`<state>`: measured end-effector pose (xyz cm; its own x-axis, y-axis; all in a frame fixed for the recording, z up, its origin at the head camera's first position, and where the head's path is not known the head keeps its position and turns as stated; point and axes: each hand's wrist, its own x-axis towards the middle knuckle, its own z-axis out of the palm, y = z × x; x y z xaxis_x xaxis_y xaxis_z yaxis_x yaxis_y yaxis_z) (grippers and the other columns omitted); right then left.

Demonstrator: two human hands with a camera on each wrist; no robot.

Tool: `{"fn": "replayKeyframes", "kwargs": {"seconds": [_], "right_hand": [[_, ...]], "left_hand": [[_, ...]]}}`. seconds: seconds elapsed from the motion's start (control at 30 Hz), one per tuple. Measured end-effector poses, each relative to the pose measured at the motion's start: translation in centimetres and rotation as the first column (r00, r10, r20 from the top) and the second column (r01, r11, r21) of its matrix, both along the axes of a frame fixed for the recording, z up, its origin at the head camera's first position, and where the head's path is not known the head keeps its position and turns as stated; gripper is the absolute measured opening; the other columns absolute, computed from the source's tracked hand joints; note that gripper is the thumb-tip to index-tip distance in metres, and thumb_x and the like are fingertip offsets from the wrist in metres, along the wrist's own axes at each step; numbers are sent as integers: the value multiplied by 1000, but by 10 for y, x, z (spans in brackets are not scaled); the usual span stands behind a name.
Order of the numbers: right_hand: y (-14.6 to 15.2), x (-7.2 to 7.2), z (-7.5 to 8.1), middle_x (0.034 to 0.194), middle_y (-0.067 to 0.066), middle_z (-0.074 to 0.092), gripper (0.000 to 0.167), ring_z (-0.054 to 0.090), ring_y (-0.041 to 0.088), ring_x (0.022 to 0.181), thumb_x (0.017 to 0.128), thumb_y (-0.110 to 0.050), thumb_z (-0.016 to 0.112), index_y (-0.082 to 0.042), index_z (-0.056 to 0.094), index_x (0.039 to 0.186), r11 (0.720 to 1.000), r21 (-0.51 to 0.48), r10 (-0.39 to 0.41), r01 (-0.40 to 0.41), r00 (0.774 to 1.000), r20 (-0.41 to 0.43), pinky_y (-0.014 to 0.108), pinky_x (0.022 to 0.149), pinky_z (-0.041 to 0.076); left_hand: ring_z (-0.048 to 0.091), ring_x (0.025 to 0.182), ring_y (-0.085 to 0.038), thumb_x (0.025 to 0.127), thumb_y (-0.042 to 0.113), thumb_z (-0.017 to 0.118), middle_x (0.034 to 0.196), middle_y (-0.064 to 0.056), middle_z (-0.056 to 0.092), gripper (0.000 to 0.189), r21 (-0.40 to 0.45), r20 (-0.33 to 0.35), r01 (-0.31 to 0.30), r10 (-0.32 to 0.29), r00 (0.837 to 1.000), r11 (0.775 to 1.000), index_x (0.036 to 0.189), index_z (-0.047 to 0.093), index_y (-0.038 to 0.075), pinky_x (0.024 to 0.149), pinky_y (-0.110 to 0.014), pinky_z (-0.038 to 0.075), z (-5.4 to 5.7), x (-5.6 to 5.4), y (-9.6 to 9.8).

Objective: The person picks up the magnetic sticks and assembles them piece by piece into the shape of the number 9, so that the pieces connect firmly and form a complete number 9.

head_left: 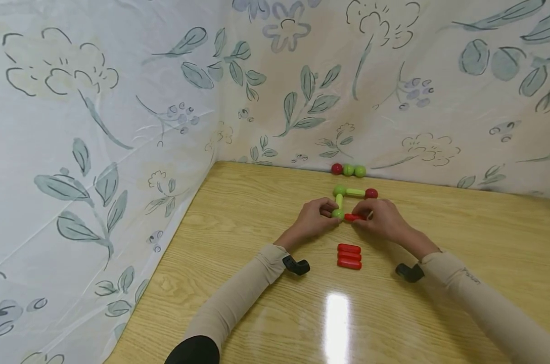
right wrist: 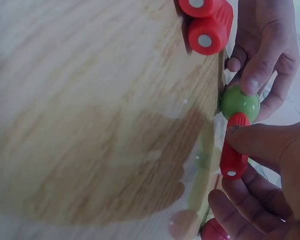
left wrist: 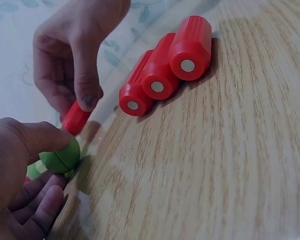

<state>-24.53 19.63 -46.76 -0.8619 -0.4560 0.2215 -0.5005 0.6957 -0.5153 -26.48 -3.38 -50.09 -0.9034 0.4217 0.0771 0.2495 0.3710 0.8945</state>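
Observation:
My left hand (head_left: 312,218) pinches a green ball (left wrist: 63,156) between thumb and fingers, low over the table. In my right hand (head_left: 380,218) a red magnetic rod (right wrist: 234,150) is held between thumb and fingers, its inner end right at the green ball. From that ball a yellow-green rod (head_left: 339,201) runs back to another green ball (head_left: 339,190). A second yellow-green rod (head_left: 356,192) extends right from there to a dark red ball (head_left: 371,193).
Three red rods (head_left: 349,256) lie side by side in front of the hands, with silvery discs in their ends. A red ball (head_left: 336,169) and two green balls (head_left: 354,170) line up by the floral cloth (head_left: 275,101) at the back of the wooden table (head_left: 238,202).

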Motion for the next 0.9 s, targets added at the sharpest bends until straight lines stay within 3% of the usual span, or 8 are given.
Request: {"fn": "replayKeyframes", "kwargs": {"seconds": [0.2, 0.63, 0.9], "right_hand": [[-2, 0, 0, 82, -1, 69, 14, 64, 16, 75, 80, -4, 84, -8, 76, 90, 1000, 0, -7, 7, 1000, 15, 37, 68, 54], [-4, 1, 0, 82, 0, 69, 15, 63, 17, 75, 79, -3, 84, -8, 76, 91, 1000, -1, -6, 6, 1000, 8, 38, 68, 54], [-1, 3, 2, 84, 2, 70, 15, 64, 20, 77, 79, -4, 83, -6, 76, 92, 1000, -15, -15, 15, 1000, -5, 40, 68, 57]], "left_hand": [[65, 93, -9, 87, 15, 79, 104, 5, 66, 28, -7, 2, -5, 5, 1000, 1000, 112, 67, 12, 79, -21, 52, 2, 3, 1], [63, 85, -2, 85, 24, 82, 97, 9, 64, 29, -71, -82, -47, 41, 996, 996, 105, 62, 17, 73, -20, 52, -3, 7, 5], [63, 86, -3, 85, 23, 81, 97, 7, 65, 29, -93, -97, -61, 52, 994, 994, 106, 62, 15, 73, -20, 52, 0, 6, 7]]}}
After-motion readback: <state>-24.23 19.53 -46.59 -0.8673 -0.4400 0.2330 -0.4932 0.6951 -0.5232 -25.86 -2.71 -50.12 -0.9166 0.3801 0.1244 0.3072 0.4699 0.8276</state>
